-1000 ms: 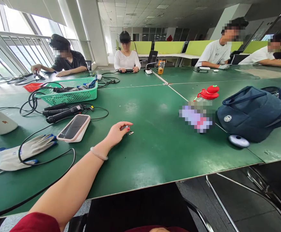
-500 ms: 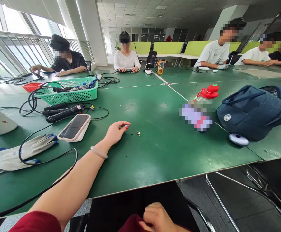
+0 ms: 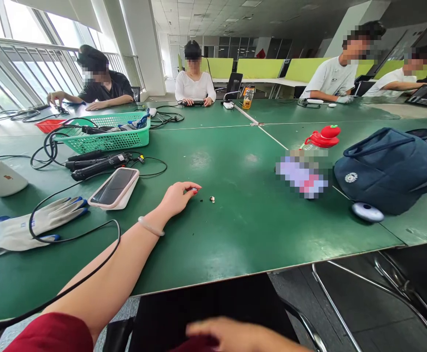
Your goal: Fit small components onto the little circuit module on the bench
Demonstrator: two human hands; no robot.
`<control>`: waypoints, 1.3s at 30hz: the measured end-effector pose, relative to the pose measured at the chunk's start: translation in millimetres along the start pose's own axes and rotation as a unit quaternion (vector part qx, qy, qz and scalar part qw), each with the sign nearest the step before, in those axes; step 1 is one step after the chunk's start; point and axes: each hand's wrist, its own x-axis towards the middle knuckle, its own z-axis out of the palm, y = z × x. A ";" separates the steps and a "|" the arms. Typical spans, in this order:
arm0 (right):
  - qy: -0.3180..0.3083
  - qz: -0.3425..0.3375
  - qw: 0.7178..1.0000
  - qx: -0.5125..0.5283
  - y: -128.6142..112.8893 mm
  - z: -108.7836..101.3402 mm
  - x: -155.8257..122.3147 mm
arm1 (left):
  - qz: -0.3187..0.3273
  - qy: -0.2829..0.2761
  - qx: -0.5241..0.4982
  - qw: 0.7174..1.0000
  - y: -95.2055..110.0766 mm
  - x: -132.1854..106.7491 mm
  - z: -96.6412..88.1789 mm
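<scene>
My left hand [image 3: 179,198] rests on the green table [image 3: 242,234], thumb and fingers pinched together. A tiny pale bluish bit shows at the fingertips, too small to name. Just right of them lie a small dark speck [image 3: 201,200] and a small white-and-brown piece [image 3: 212,199], neither touched. My right hand [image 3: 231,335] is low in front of my body, below the table edge. It is smeared by motion and partly cut off by the frame, so its fingers are unclear.
Left of my arm are a phone [image 3: 114,188], white-and-blue gloves [image 3: 33,225], black handheld devices [image 3: 101,166], a cable and a green basket [image 3: 114,142]. A red-capped bottle [image 3: 321,137] and a navy bag [image 3: 393,171] stand right. Several people sit around the table.
My right hand has gone from a closed fist to a blurred shape reaching further left, lower in view. The left hand keeps its pinch on the table. The view has shifted slightly.
</scene>
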 end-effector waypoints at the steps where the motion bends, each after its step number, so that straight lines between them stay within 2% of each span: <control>1: -0.049 0.014 0.999 -0.015 -1.9 10.4 2.3 | 0.000 -0.003 -0.008 1.000 0.2 0.3 0.1; 2: -0.054 0.041 0.997 -0.032 -3.9 18.1 5.6 | 0.001 -0.005 -0.019 1.000 0.3 0.5 0.2; 3: -0.027 0.071 0.996 -0.051 -6.5 22.7 9.8 | 0.001 -0.005 -0.029 1.000 0.5 0.6 0.3; 4: 0.005 0.079 0.994 -0.072 -9.8 24.2 14.7 | -0.001 -0.004 -0.036 0.999 0.8 0.5 0.4; 5: 0.063 0.082 0.990 -0.092 -14.1 23.0 19.9 | -0.004 -0.002 -0.040 0.999 1.2 0.3 0.5; 7: 0.197 0.058 0.972 -0.110 -24.5 15.6 28.5 | -0.011 0.002 -0.041 0.999 1.9 -0.6 0.6; 8: 0.228 0.039 0.967 -0.109 -30.3 10.8 30.9 | -0.013 0.004 -0.042 0.999 2.1 -1.0 0.7; 9: 0.233 0.027 0.966 -0.108 -35.9 5.9 31.4 | -0.014 0.004 -0.046 0.999 2.1 -1.4 0.8; 11: 0.181 0.003 0.975 -0.126 -46.1 -4.1 26.4 | -0.017 0.002 -0.060 0.998 1.6 -1.9 1.6; 14: 0.027 -0.062 0.983 -0.168 -58.4 -22.4 5.9 | -0.015 -0.004 -0.085 0.996 1.1 -2.2 4.6; 17: -0.093 -0.090 0.968 -0.213 -72.7 -46.6 -21.2 | -0.017 -0.010 -0.117 0.993 3.3 -2.3 12.0; 20: -0.174 -0.151 0.944 -0.234 -97.5 -75.7 -44.9 | -0.022 -0.028 -0.185 0.982 7.1 -2.8 23.3; 21: -0.184 -0.178 0.941 -0.223 -108.1 -87.2 -50.1 | -0.016 -0.038 -0.207 0.977 8.1 -3.0 27.0; 24: -0.081 -0.197 0.966 -0.149 -137.5 -130.6 -50.3 | -0.001 -0.040 -0.240 0.970 9.3 -2.6 34.5; 26: 0.061 -0.139 0.975 -0.163 -146.4 -165.1 -35.2 | -0.010 -0.024 -0.248 0.969 9.7 -1.6 35.6; 28: 0.190 -0.044 0.955 -0.222 -143.4 -198.6 -10.6 | -0.035 -0.010 -0.257 0.966 10.5 0.0 34.6; 30: 0.263 -0.020 0.923 -0.281 -132.0 -225.5 16.7 | -0.061 -0.007 -0.267 0.962 11.8 1.8 33.2; 32: 0.299 -0.025 0.902 -0.312 -119.0 -242.3 39.5 | -0.077 -0.010 -0.275 0.958 13.0 3.4 32.4; 34: 0.311 -0.040 0.893 -0.324 -109.6 -249.5 53.8 | -0.081 -0.014 -0.278 0.957 13.6 4.5 32.4; 39: 0.293 -0.062 0.895 -0.331 -105.6 -247.7 61.2 | -0.075 -0.006 -0.236 0.969 15.2 4.6 33.0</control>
